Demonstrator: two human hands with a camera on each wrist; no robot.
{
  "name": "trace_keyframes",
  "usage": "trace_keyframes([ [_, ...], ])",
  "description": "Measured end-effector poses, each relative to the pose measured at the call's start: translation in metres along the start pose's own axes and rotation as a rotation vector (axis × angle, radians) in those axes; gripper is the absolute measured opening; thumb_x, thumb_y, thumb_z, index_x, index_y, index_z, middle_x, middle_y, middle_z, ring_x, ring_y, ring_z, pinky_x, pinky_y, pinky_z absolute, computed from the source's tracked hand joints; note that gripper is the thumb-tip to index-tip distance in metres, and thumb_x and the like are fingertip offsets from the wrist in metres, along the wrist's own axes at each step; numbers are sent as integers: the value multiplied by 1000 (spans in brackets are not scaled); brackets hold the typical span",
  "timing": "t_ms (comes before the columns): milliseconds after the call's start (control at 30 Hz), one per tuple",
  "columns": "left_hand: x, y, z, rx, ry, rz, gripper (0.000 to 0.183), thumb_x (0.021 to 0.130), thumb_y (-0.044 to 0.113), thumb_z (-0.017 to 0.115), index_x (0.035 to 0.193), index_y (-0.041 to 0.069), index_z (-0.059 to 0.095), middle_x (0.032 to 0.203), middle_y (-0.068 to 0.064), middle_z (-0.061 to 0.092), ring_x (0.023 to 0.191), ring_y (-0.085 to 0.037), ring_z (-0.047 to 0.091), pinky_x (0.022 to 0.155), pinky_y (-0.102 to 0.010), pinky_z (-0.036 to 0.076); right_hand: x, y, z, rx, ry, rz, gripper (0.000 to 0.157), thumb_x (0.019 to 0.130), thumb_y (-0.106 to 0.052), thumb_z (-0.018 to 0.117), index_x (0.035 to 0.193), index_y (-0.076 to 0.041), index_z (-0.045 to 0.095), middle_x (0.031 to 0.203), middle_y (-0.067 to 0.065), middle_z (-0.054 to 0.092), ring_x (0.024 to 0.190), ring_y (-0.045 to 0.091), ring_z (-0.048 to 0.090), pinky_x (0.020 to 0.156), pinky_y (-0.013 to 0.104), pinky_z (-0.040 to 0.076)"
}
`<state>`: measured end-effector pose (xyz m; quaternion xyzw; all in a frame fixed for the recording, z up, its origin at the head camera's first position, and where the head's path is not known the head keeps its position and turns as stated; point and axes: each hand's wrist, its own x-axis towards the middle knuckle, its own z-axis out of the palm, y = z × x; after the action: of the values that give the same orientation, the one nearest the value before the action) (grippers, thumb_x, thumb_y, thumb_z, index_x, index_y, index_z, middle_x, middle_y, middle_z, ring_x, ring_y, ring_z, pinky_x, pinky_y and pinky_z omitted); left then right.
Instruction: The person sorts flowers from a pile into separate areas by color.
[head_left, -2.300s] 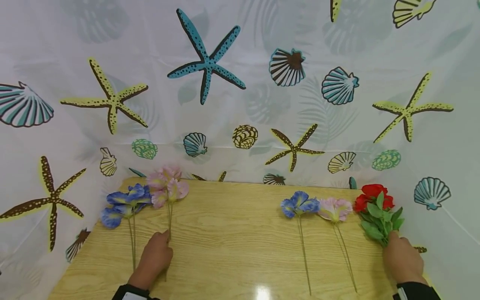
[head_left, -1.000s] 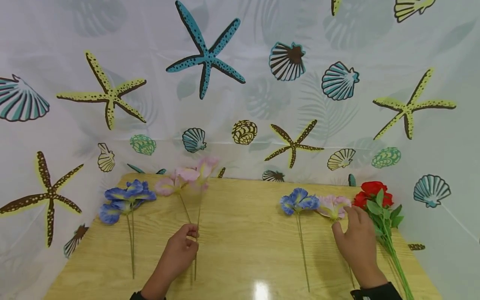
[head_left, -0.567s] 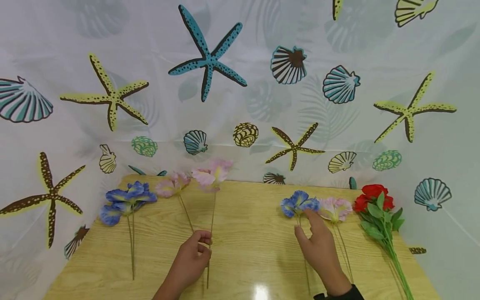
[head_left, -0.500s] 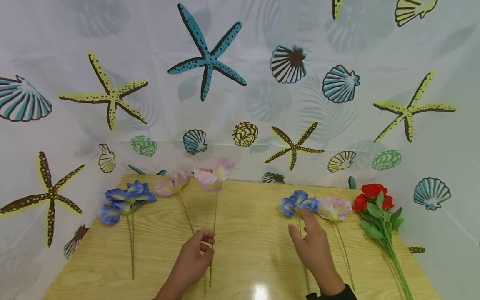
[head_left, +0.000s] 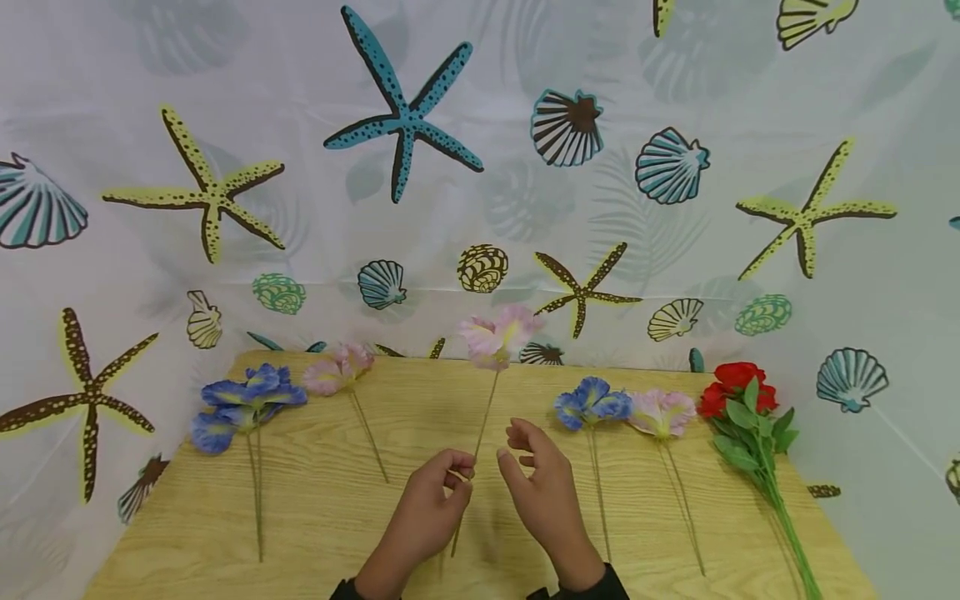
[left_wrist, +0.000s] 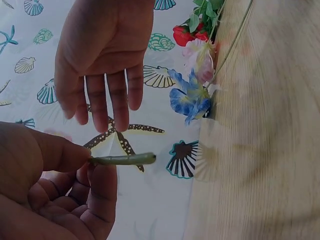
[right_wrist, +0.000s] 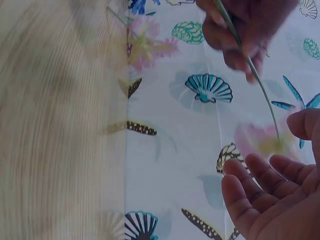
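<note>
My left hand (head_left: 431,504) pinches the thin stem of a pink artificial flower (head_left: 495,333) between thumb and forefinger. The flower stands raised over the middle of the table, its head up and leaning slightly right. The lower stem end (left_wrist: 130,159) pokes out toward the camera in the left wrist view. Close by on the right, my right hand (head_left: 543,492) holds nothing, its fingers loosely extended and apart from the stem. In the right wrist view its palm (right_wrist: 280,210) is turned up beside the blurred pink bloom (right_wrist: 265,140).
Blue flowers (head_left: 251,400) and another pink flower (head_left: 341,371) lie on the left of the wooden table (head_left: 315,517). A blue flower (head_left: 592,404), a pink flower (head_left: 663,414) and red roses (head_left: 738,387) lie on the right. A shell-patterned cloth (head_left: 450,217) hangs behind.
My left hand has lifted one pink flower from the left pair and carried it rightward to the middle. My right hand has let go of the roses and moved left toward it.
</note>
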<state>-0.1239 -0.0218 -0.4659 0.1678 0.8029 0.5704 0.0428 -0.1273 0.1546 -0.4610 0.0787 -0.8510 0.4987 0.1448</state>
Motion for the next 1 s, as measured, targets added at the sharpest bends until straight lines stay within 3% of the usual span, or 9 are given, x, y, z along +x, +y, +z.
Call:
trace_keyframes([
  [167,-1,0,5,13,-35,18,22,92,0,54,111,10,57,100,1,56,87,-16,54,65,-29,50,2,-6,9,-3,-1,-35,41,93,-16,63,131,-13,49,113,2,59,102,14,55,80,45,50],
  [367,3,0,12,15,-28,69,19,91,-1,56,106,11,59,98,1,57,84,-15,56,66,-28,50,7,-9,10,3,55,-48,37,91,-9,64,126,-14,52,93,-5,59,88,6,58,75,35,52],
  [667,4,-5,18,-36,-19,43,19,91,6,59,109,12,61,105,-1,58,89,-16,57,68,-28,51,3,-9,12,195,97,83,34,97,-8,53,129,-16,47,100,5,55,78,15,59,63,34,53],
  [800,4,-14,16,2,28,78,28,93,18,61,121,14,59,119,-3,56,104,-22,55,76,-38,51,2,-4,10,235,114,122,34,98,-7,51,131,-16,45,102,10,53,80,23,59,62,34,54],
  [1000,16,-31,10,229,193,160,48,93,40,61,133,15,53,139,-10,41,127,-34,35,91,-59,38,4,1,6,239,140,111,34,98,-5,51,130,-18,46,99,7,55,81,23,60,62,32,54],
])
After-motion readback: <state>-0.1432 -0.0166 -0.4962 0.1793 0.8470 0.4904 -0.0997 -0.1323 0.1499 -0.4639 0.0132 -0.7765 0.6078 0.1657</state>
